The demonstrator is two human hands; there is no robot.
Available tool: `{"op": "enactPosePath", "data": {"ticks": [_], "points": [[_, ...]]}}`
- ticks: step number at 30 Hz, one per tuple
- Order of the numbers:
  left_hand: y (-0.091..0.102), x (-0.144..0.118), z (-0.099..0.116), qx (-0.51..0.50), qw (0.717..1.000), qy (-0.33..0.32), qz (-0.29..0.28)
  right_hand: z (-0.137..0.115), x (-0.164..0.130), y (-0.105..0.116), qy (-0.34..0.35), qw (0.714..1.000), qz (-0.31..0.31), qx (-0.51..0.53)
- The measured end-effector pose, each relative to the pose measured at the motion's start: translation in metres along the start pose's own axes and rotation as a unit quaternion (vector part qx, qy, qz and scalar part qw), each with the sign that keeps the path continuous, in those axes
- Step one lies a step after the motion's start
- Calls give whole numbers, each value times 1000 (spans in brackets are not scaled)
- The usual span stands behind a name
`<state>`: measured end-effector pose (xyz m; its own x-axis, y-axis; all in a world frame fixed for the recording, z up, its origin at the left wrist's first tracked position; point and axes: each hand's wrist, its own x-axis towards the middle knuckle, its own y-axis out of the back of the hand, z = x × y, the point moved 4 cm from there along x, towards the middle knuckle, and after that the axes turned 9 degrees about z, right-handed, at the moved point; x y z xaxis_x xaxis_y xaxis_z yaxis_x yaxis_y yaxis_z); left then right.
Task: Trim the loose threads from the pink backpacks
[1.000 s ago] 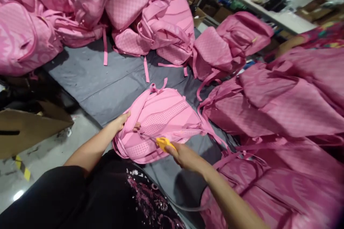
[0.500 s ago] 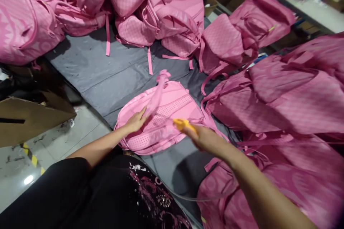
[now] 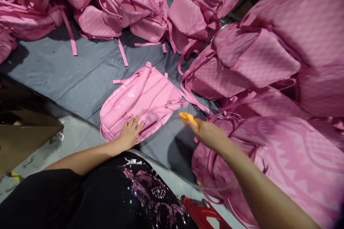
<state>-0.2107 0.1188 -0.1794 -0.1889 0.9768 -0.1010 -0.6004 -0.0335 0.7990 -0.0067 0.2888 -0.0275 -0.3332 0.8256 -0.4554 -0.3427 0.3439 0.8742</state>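
Observation:
A pink backpack (image 3: 150, 96) lies on the grey cloth with its dotted back panel and shoulder straps facing up. My left hand (image 3: 130, 134) rests on its near edge, fingers spread flat over the padding and strap. To the right of the backpack, my right hand (image 3: 205, 130) is closed around an orange air blow gun (image 3: 188, 118), held a little above the cloth and apart from the bag. A clear hose (image 3: 215, 188) runs below my right forearm; where it joins the gun is hidden.
Several pink backpacks (image 3: 252, 57) are heaped at the right and along the back. The grey cloth (image 3: 59, 68) covers the table. A cardboard box (image 3: 29, 139) stands on the floor at left, and a red object (image 3: 204, 213) shows below the near edge.
The lifted shoulder strap now lies down on the backpack. My left hand has let go of it and moved to the near edge. The blow gun is now right of the bag; the view has shifted right.

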Motion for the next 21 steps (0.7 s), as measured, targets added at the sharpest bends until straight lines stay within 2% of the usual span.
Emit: {"op": "enactPosePath", "data": {"ticks": [2, 4, 7, 9, 11, 13, 14, 15, 18, 19, 21], "points": [[-13, -3, -1, -106, 991, 78, 2, -6, -17, -12, 53, 997, -46, 40], [-16, 0, -7, -195, 972, 123, 33, -1, -30, -21, 59, 994, -53, 70], [-9, 8, -20, -274, 945, 169, 59, 23, -40, -32, -29, 998, -11, 50], [-7, 13, -29, -341, 911, 223, 66, 30, -48, -42, -54, 997, -5, 47], [-13, 18, -33, -405, 868, 281, 60, 20, -56, -55, 12, 994, -55, 98], [-27, 24, -31, -453, 828, 326, 49, 5, -62, -59, 104, 975, -101, 166], [-35, 26, -28, -467, 815, 341, 45, 1, -61, -56, 120, 972, -94, 180], [-42, 27, -23, -474, 806, 352, 44, 1, -56, -49, 106, 977, -63, 176], [-53, 25, -5, -458, 814, 352, 59, 14, -39, -19, -31, 992, 87, 86], [-53, 23, 1, -446, 825, 341, 70, 15, -36, -11, -46, 991, 110, 61], [-48, 20, 14, -416, 850, 306, 100, 8, -35, -8, 13, 994, 91, 54]]}}
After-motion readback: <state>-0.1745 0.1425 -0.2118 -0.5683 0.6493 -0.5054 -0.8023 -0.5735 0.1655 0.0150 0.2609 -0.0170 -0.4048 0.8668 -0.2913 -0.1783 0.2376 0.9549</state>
